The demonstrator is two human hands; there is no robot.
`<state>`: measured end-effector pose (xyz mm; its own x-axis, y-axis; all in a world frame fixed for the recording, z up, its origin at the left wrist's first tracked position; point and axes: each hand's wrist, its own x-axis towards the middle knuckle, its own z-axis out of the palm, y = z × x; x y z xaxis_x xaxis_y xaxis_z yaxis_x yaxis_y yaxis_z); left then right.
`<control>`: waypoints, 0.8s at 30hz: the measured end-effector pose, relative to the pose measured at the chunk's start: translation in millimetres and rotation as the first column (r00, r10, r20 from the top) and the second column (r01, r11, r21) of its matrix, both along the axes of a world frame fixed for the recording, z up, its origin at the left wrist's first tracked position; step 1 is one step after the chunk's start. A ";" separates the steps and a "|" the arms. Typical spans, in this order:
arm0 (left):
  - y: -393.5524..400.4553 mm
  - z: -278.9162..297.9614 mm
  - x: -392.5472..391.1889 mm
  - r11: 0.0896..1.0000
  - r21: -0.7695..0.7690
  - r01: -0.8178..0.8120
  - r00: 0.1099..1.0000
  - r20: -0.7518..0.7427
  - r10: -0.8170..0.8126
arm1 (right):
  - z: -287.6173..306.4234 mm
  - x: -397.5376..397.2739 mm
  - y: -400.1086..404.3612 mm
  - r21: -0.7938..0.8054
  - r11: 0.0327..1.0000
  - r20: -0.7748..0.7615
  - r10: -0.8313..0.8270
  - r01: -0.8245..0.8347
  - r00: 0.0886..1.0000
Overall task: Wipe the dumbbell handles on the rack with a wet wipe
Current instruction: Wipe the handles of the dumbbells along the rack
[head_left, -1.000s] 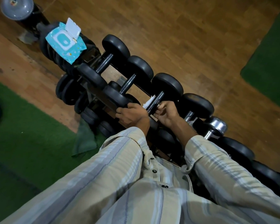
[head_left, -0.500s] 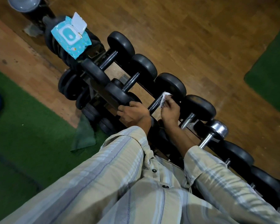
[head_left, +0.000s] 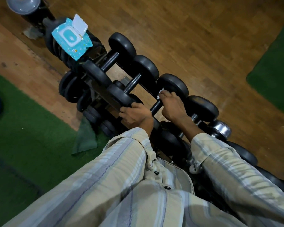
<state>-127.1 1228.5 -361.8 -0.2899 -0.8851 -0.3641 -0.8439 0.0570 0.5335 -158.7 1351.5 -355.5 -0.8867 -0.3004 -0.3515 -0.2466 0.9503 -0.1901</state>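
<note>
Wiping in progress on dumbbell 3 of the top row, counting from the far end of the rack [head_left: 102,51]. The right hand [head_left: 171,107] is curling its grip round the far part of this dumbbell's handle [head_left: 155,106], just beside the outer weight head, and is pressing the wet wipe [head_left: 160,93] against the bar; only a small white edge of the wipe is showing past the fingertips. The left hand [head_left: 134,113] is gripping the near head of the neighbouring dumbbell, its fingers curled over the rim, apparently steadying the person or the rack.

The near stretch of the handle is lying bare between the 2 hands. Dumbbells 1 and 2, on the far side, are standing with handles exposed; whether they are already cleaned cannot be told from their look. Judging by the working position, roughly 2 handles are probably done. At least 3 further dumbbells on the near side, including a chrome one [head_left: 220,128], and those on the lower tier are appearing untouched. The wipe packet [head_left: 71,37] is resting, lid open, on the stacked plates at the far end, available for a fresh wipe.
</note>
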 end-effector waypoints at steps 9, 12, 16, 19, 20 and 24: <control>1.4 3.1 -0.9 1.000 0.019 -0.022 1.000 -0.006 0.022 | 2.4 32.1 7.7 -0.410 0.912 0.333 0.175 -0.024 0.926; 1.2 5.0 -0.9 1.000 0.018 -0.021 1.000 -0.007 0.022 | 2.1 27.9 17.1 -0.325 0.946 0.273 0.107 -0.013 0.956; 0.6 2.0 -0.7 1.000 -0.013 -0.010 1.000 -0.009 0.010 | 8.4 8.4 26.2 -0.243 0.968 0.165 -0.018 0.058 0.986; 0.7 -0.2 0.3 1.000 -0.025 -0.007 1.000 -0.007 0.007 | 6.5 2.9 27.4 -0.172 0.984 0.125 -0.018 0.040 0.992; 1.1 0.1 0.3 1.000 -0.026 -0.006 1.000 -0.006 0.005 | 4.7 4.2 26.1 -0.156 0.987 0.131 -0.012 0.033 0.991; 1.3 2.0 -1.2 1.000 -0.021 -0.011 1.000 -0.002 0.011 | 0.7 17.3 16.1 -0.206 0.972 0.218 0.158 -0.112 0.963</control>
